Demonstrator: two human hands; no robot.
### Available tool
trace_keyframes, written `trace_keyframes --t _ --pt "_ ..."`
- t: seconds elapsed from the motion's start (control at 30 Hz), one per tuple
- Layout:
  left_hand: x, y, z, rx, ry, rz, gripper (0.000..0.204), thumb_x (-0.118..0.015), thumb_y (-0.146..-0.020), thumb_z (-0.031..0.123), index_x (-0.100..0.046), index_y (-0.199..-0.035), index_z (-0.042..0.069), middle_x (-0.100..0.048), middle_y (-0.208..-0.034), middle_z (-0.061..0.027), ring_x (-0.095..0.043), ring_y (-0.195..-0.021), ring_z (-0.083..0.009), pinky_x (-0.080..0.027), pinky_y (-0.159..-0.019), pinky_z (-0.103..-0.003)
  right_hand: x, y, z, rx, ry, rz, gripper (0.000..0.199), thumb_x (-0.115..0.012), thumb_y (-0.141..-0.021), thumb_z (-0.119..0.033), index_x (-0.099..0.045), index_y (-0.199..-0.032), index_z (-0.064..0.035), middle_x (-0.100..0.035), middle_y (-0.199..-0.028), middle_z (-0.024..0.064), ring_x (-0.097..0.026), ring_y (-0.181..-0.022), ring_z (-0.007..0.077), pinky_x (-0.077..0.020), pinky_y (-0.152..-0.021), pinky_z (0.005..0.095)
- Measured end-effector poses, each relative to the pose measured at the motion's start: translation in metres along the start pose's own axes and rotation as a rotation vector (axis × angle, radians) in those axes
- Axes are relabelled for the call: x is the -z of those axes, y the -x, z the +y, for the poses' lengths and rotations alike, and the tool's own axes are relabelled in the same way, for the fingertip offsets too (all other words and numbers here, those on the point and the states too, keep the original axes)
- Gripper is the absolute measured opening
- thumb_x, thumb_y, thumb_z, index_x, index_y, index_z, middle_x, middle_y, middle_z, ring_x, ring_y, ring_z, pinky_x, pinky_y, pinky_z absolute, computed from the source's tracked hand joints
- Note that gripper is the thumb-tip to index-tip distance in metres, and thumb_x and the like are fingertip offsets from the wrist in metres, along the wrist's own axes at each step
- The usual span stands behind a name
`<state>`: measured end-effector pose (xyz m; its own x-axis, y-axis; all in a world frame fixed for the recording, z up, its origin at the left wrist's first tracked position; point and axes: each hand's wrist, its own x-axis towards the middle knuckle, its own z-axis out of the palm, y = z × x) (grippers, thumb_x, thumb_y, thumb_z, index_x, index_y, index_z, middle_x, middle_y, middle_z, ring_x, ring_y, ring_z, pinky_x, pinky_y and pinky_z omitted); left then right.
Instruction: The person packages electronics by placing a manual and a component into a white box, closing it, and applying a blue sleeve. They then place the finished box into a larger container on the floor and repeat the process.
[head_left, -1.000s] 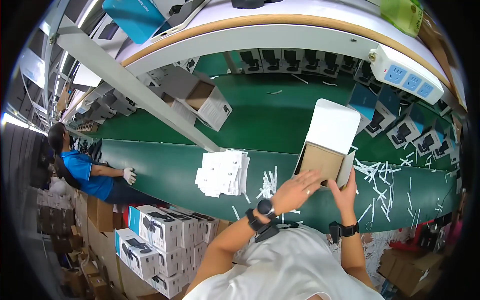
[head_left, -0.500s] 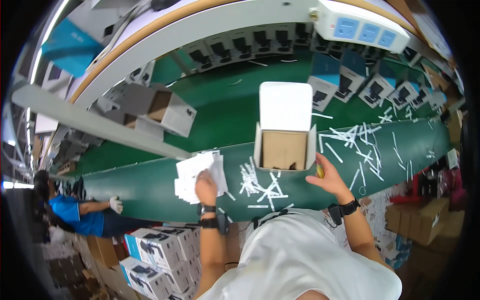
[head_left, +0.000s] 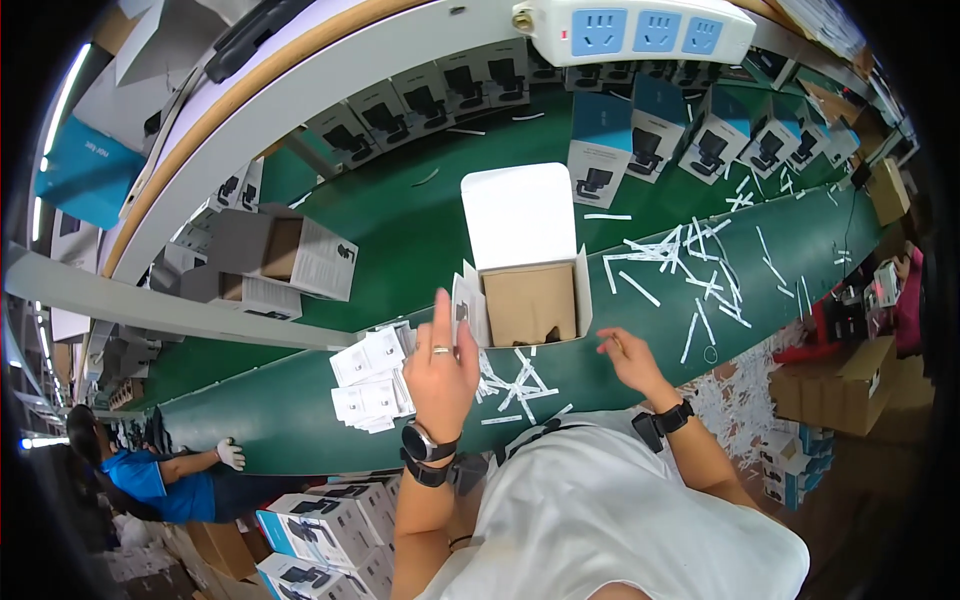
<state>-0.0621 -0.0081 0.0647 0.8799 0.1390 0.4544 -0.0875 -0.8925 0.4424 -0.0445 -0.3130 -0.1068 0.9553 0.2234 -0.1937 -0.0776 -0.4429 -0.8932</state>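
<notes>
Scene: A packing line, seen from over a worker's shoulders; a long green desk [head_left: 330, 420] curves across the view from 8 o'clock to 2 o'clock.
Open box: A white carton [head_left: 527, 290] stands on the desk directly ahead of the worker, lid flipped up toward 12 o'clock, a brown cardboard insert [head_left: 530, 302] showing inside.
Left hand: The left hand [head_left: 441, 365] is raised at the carton's 9 o'clock side, index finger extended, the other fingers [head_left: 440, 318] pinching a small printed leaflet [head_left: 463, 308] that touches the carton's left flap.
Right hand: The right hand [head_left: 628, 358] hovers just below the carton's 5 o'clock corner, fingers loosely spread and holding nothing that can be made out.
Leaflet stack: A pile of white leaflets [head_left: 372, 385] lies on the desk just to the left hand's 9 o'clock.
Progress: Judging by this view, the carton is opened and lined, and the leaflet is at the rim but not yet inside; the lid is still up, so insertion and closing look to remain.
Litter: White paper strips [head_left: 700, 275] scatter over the desk from the carton toward 3 o'clock.
Surroundings: Rows of sealed retail boxes [head_left: 640, 150] line the far side at 12 to 2 o'clock, beneath a white power strip [head_left: 635, 30].
Co-worker: At 8 o'clock, another person in a blue shirt rests a gloved hand [head_left: 231, 455] on the desk edge.
</notes>
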Motion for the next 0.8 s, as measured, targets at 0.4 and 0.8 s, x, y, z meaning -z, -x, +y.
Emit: trace_keyframes --t 0.4,0.8 --pt "-0.064 0.016 -0.007 0.117 0.273 -0.025 0.065 -0.073 -0.084 0.013 -0.048 -0.142 -0.002 -0.053 -0.134 -0.0258 -0.057 -0.118 -0.0423 -0.048 -0.097 -0.046 0.021 -0.026 -0.126 0.678 0.203 -0.003 0.041 -0.069 -0.088 -0.016 -0.065 -0.128 -0.0075 -0.065 -0.132 0.0097 -0.071 -0.076 0.0205 -0.054 -0.063 0.0317" --pt "-0.095 0.029 0.011 -0.389 -0.024 -0.278 0.068 -0.075 -0.083 0.027 -0.052 -0.143 0.005 -0.046 -0.153 -0.0139 -0.042 -0.141 -0.0374 -0.035 -0.114 -0.049 0.029 -0.079 -0.124 0.499 0.432 0.36 0.009 -0.071 -0.085 -0.014 -0.064 -0.088 -0.0098 -0.065 -0.084 0.0048 -0.068 -0.07 0.0273 -0.0522 -0.057 0.0358"
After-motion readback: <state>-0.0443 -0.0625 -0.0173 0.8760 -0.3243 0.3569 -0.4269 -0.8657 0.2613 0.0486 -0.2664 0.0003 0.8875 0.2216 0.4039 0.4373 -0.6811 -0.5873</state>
